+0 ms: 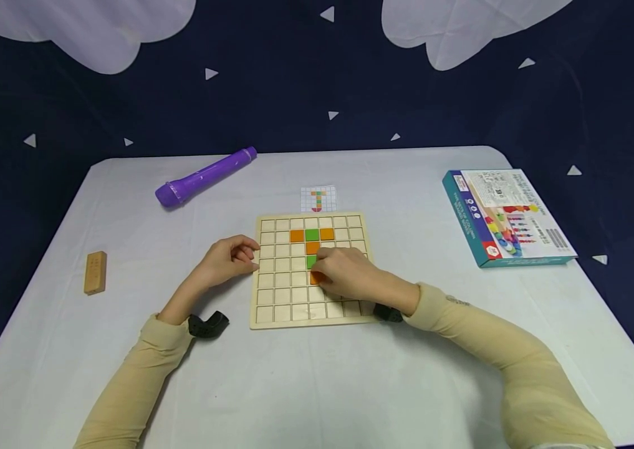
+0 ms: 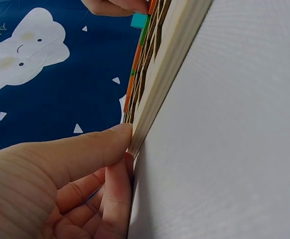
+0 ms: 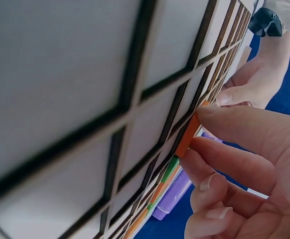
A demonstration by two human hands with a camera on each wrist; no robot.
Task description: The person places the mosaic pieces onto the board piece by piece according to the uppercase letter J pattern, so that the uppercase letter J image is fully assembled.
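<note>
A square wooden grid board (image 1: pixel 283 296) lies on the table. Along its upper part runs a row of orange (image 1: pixel 297 236), green (image 1: pixel 312 235) and orange square tiles, and an orange tile (image 1: pixel 312 248) and a green tile (image 1: pixel 310 262) continue downward from the middle. My right hand (image 1: pixel 350 273) pinches another orange tile (image 3: pixel 187 135) between thumb and fingers, right at the grid below that green one. With the thumb on its top edge and fingers against the side, my left hand (image 1: pixel 229 260) holds the board's left edge.
Behind the board lies a small pattern card (image 1: pixel 328 198) with a coloured figure on a grid. A purple flashlight-shaped tube (image 1: pixel 210 176) is at the back left, and a small wooden block (image 1: pixel 95 273) at the left. A flat toy box (image 1: pixel 510 218) sits at the right.
</note>
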